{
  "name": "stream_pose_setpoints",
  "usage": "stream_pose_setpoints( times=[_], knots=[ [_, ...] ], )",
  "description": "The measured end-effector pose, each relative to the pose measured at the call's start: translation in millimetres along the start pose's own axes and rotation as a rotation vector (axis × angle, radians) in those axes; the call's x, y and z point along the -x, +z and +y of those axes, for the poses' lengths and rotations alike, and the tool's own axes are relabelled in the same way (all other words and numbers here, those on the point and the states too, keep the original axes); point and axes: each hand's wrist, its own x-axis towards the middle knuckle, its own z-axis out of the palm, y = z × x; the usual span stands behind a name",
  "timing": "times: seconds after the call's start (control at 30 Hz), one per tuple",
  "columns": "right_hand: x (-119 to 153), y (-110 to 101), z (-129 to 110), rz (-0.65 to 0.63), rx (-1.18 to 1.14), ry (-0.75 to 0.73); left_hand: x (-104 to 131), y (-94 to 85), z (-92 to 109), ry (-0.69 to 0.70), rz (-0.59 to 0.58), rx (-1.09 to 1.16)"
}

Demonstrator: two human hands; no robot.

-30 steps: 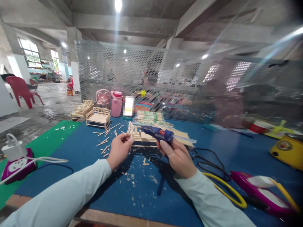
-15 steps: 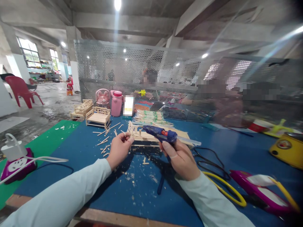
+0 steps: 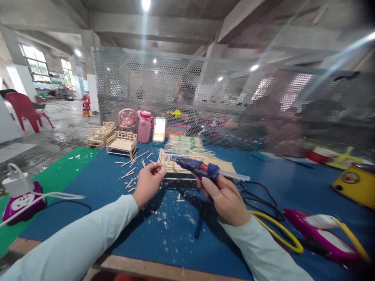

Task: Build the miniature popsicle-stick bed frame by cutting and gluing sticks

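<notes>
A blue hot glue gun (image 3: 197, 167) with a clear glue stick (image 3: 234, 175) poking out of its back is gripped in my right hand (image 3: 227, 195). Its nozzle points left, over a small wooden model bench (image 3: 184, 168) lying on the blue table. My left hand (image 3: 149, 180) pinches at the left end of that bench; whether its fingers hold the frame or a small stick there is hard to make out. Loose wooden sticks (image 3: 129, 173) are scattered just left of this hand.
Finished-looking model benches (image 3: 121, 144) stand at back left, near a pink flask (image 3: 144, 127) and a pink fan (image 3: 127, 120). Bundled sticks (image 3: 186, 143) lie behind the work. Purple power strips (image 3: 22, 203), a yellow cable (image 3: 277, 230) and a yellow pot (image 3: 356, 183) flank it.
The glue gun's nozzle has shifted very slightly lower at the bench's left end. Both hands keep nearly the same place and grip.
</notes>
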Motion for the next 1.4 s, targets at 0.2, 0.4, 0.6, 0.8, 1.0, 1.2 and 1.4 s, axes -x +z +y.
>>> stream_pose_setpoints(
  times=[0.2,0.4,0.6,0.8,1.0,1.2,1.4],
  knots=[
    [2.0,3.7,1.4,-0.05,-0.031,0.022,0.6,0.4,0.9,-0.006,0.0,0.008],
    [1.4,4.2,2.5,-0.079,-0.048,0.026,0.9,-0.2,-0.8,0.011,0.004,0.007],
    [0.2,6.5,1.8,-0.056,-0.025,0.021,0.3,-0.9,-3.4,0.032,-0.003,0.0],
    [-1.8,5.9,1.3,-0.077,-0.027,0.034,1.8,-1.0,-1.1,0.009,-0.013,0.012],
    [-2.4,5.4,1.9,-0.082,-0.146,0.112,2.4,-0.3,0.7,0.001,-0.003,0.022],
    [-1.6,5.5,2.1,-0.084,-0.208,0.109,2.6,-1.3,0.9,0.007,-0.002,-0.008],
    [-0.7,-2.2,2.7,0.165,-0.436,0.102,3.5,-2.0,0.9,-0.003,-0.012,-0.009]
  ],
)
